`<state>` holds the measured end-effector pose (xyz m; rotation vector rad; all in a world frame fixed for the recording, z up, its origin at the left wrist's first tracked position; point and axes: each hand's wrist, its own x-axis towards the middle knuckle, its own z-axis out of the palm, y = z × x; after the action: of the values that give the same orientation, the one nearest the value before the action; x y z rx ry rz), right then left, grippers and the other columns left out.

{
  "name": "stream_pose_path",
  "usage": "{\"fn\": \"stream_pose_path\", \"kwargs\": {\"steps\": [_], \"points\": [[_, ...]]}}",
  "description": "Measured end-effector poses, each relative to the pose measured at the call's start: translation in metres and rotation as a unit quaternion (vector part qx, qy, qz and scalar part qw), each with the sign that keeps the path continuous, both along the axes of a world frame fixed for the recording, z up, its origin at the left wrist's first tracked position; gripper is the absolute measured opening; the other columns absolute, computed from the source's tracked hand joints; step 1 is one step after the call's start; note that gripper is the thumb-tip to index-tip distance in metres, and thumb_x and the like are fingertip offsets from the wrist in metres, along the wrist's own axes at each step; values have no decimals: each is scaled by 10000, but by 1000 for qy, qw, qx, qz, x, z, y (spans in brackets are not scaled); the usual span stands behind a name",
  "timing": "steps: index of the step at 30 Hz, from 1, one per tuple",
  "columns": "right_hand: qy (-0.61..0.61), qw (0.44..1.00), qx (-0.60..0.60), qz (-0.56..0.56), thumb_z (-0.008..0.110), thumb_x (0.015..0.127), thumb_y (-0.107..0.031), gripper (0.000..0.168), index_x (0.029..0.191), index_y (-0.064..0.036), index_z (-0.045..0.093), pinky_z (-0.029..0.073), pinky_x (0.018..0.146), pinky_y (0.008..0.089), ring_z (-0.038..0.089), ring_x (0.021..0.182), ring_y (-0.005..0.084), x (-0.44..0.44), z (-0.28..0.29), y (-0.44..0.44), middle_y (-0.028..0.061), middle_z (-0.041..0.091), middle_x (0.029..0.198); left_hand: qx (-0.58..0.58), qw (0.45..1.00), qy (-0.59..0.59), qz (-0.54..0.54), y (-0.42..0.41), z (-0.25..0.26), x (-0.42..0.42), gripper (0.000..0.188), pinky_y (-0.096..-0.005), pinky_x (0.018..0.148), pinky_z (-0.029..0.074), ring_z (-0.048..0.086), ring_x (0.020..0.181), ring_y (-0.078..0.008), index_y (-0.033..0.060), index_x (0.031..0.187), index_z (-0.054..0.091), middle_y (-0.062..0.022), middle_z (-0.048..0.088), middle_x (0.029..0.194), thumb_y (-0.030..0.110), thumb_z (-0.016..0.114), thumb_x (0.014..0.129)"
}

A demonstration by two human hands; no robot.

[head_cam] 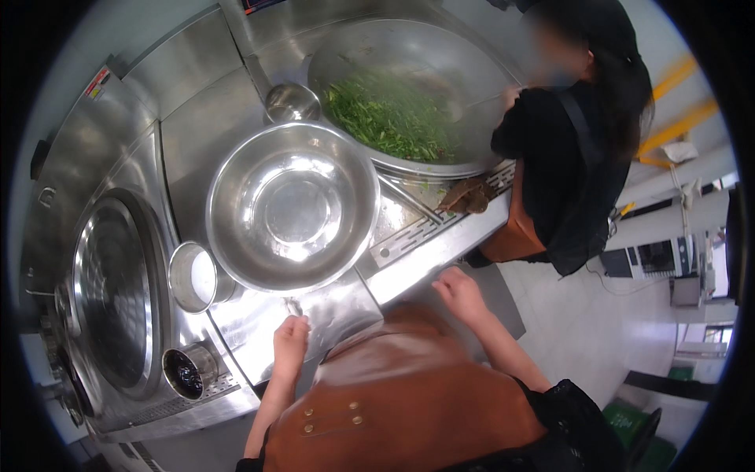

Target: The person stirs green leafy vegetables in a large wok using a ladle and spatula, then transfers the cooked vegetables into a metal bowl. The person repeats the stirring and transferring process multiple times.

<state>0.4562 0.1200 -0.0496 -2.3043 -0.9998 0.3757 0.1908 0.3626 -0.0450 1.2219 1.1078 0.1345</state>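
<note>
My left hand is loosely curled above the steel counter, just below the rim of a wide stainless steel basin, and nothing shows in it. Inside, the basin looks bare. My right hand hangs with curled fingers off the counter's front edge, also without a visible object. Chopped green vegetables lie in a large wok beyond the basin, blurred in part by steam. One steel pot sits between wok and basin. Left of the basin stands a steel container with white contents.
A co-worker in black stands at the wok's right side. A brown cloth lies on the slotted drain strip. Further left are a round metal lid and a steel cup of dark liquid.
</note>
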Motion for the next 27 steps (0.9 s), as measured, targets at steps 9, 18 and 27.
{"fn": "stream_pose_path", "kwargs": {"steps": [9, 18, 27], "points": [[32, 965, 216, 146, 663, 778, -68, 128, 876, -9, 607, 479, 655, 317, 592, 742, 241, 84, 90, 73, 123, 523, 1115, -30, 985, 36, -163, -18, 28, 39, 321, -320, 891, 446, 535, 1094, -207, 37, 1160, 561, -131, 557, 1189, 79, 606, 846], [271, 632, 556, 467, 729, 798, -199, 169, 924, -104, 668, 523, 689, 285, 597, 822, 144, 119, 218, 91, 58, 488, 985, 22, 995, 87, -53, -60, 35, 57, 371, -320, 912, 432, 555, 1066, -211, 16, 1206, 519, -142, 597, 1139, 130, 599, 862], [345, 569, 556, 498, 769, 710, -51, 176, 849, -83, 666, 473, 598, 267, 559, 712, 166, 100, 239, 85, 37, 505, 878, 12, 993, 119, -10, -79, 57, 56, 371, -299, 972, 389, 505, 1137, -191, 9, 1261, 460, -120, 556, 1189, 74, 547, 905]]}}
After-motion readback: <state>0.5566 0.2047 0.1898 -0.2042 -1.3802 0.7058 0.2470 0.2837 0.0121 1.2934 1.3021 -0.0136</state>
